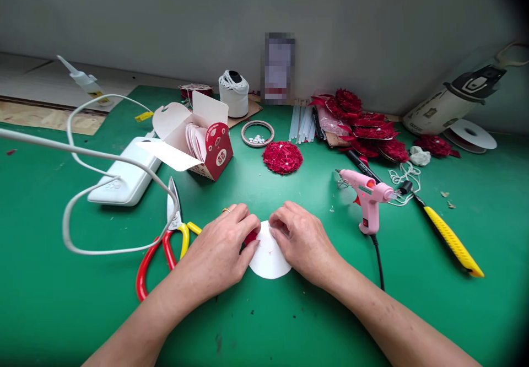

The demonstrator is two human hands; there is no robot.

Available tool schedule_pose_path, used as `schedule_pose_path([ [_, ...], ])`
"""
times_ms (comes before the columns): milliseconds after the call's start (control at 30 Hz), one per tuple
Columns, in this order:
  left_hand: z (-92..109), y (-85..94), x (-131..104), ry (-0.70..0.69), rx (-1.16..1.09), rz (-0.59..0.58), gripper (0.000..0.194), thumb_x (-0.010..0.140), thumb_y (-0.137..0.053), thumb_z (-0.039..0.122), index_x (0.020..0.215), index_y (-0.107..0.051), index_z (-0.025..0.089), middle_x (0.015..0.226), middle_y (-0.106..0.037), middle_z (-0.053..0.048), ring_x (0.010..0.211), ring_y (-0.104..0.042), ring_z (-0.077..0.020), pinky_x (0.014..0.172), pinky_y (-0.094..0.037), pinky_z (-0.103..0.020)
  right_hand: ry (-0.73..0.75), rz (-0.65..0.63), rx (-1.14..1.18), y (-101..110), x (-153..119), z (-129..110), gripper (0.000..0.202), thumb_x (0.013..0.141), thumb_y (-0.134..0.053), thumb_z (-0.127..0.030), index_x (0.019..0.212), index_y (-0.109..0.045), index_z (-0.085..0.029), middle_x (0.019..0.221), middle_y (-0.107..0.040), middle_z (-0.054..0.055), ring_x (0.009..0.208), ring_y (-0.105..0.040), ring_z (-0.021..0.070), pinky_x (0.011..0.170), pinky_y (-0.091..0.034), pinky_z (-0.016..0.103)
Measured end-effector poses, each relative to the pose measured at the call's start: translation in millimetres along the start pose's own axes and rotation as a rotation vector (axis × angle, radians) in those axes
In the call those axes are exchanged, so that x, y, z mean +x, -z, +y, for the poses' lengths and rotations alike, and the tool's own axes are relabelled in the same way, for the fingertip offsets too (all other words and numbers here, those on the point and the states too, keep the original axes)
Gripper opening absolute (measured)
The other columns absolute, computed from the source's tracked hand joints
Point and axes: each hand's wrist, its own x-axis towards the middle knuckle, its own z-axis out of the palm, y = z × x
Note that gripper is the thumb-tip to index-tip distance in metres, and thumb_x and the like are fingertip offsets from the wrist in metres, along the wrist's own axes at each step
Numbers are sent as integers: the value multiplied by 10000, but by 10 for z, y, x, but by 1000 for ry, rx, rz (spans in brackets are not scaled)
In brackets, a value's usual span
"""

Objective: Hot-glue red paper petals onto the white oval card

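A white paper disc [269,262] with a small reddish mark lies between my hands. My left hand [225,243] has its thumb and fingers closed on a bit of red ribbon [250,237] at the disc's left edge; most of the ribbon is hidden. With fingers curled in a pinch, my right hand [303,240] grips the disc's upper right edge. A finished-looking red ribbon rosette [282,157] sits just beyond the hands. To the right, a pink glue gun [368,196] stands on the green table mat.
Scissors [173,229] lie by my left forearm, under a looping white cable [124,251] from a power bank [126,174]. A card box [206,146] holds paper discs. Several rosettes [367,124], glue sticks [302,122], a yellow cutter [452,240] and a ring with beads [257,134] lie beyond.
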Motion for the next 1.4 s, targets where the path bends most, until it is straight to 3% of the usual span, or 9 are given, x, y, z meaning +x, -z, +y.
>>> schedule_pose_path([
  [433,12,7,27,27,-19,-13,101,910,-461,239,893,-550,196,905,-511,-48,871,-502,-227,752,-413,-380,-54,-16,166,62,21,-16,102,839,-601,-98,881,-636,-184,874,-604,12,787,-561,149,693,-413,271],
  [633,-5,0,28,21,-20,1,92,907,-472,241,883,-549,196,892,-516,-46,847,-505,-222,725,-406,-366,-110,-25,195,579,-288,-137,111,892,-574,-198,795,-627,-211,816,-599,3,739,-554,150,646,-405,279],
  [733,-23,-22,15,7,-16,18,106,913,-464,248,892,-554,197,904,-521,-52,844,-510,-223,725,-407,-366,-203,-35,153,879,-702,31,279,935,-529,-357,697,-580,-220,701,-573,-1,648,-514,154,591,-393,289],
  [867,-30,-75,5,-11,20,63,119,916,-451,232,874,-556,196,911,-520,-58,851,-515,-228,734,-412,-368,-484,319,179,1030,-1060,608,279,843,-614,-495,806,-660,-222,765,-650,40,693,-592,198,629,-481,324],
  [933,-24,-97,1,-16,52,92,125,913,-445,220,862,-557,198,912,-520,-61,852,-518,-232,730,-414,-366,-549,460,228,1021,-1035,865,402,761,-690,-517,1010,-671,-202,870,-682,77,817,-644,244,684,-536,356],
  [1033,-11,-114,-19,-16,68,110,104,903,-460,222,867,-556,203,918,-526,-61,847,-525,-234,713,-418,-357,-502,415,283,954,-807,1022,554,729,-723,-496,1180,-611,-194,1074,-676,118,976,-654,274,742,-558,378],
  [1200,11,-142,-83,-16,11,150,103,915,-470,262,941,-553,207,952,-538,-67,856,-539,-230,746,-437,-365,-539,343,386,782,-400,1001,385,724,-717,-498,894,-600,-174,654,-593,-10,497,-593,171,490,-494,315],
  [1300,21,-153,-122,-6,-34,187,128,931,-454,258,989,-556,208,967,-543,-73,874,-545,-228,775,-444,-372,-561,396,398,713,-317,1032,348,728,-699,-508,740,-560,-188,492,-444,-62,403,-475,133,402,-404,279],
  [1400,16,-146,-148,-18,-70,176,152,941,-451,242,1042,-559,209,982,-553,-76,898,-551,-219,812,-450,-375,-576,449,443,713,-363,1016,341,760,-661,-512,789,-604,-178,541,-504,-25,426,-442,123,384,-373,266],
])
